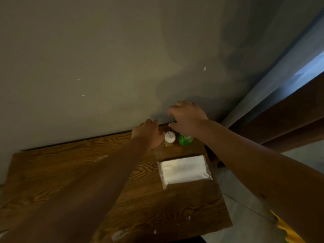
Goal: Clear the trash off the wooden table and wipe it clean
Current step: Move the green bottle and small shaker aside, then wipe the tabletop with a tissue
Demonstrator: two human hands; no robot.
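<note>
A wooden table (52, 172) with strong grain filled the lower left and centre of the frame, its far edge pushed against a plain grey wall (87, 58). Both bare arms reached from the bottom of the frame toward the table's far right corner.

The left hand (147, 134) lay low at the back edge of the table, just left of a small jar with a white lid (169, 138); its fingers pointed toward the wall and looked loosely curled, with nothing seen in its grip, though the palm side was hidden. The right hand (187, 118) hung above the corner, higher in the frame, fingers bent downward in a half-closed claw; whether it held anything could not be told.

Just right of the jar stood a green bottle (185, 139), partly covered by the right wrist. Pale marks showed on it, too blurred to read. No writing was legible on the jar either.

Nearer the centre right lay a clear plastic pack of white tissues (184, 170), flat on the wood and unmarked so far as could be seen.

Whitish smears (119, 234) and small specks showed on the table near the bottom edge, and a fainter smear (100, 158) at mid-left. A brown curtain (289, 111) hung at the right.
</note>
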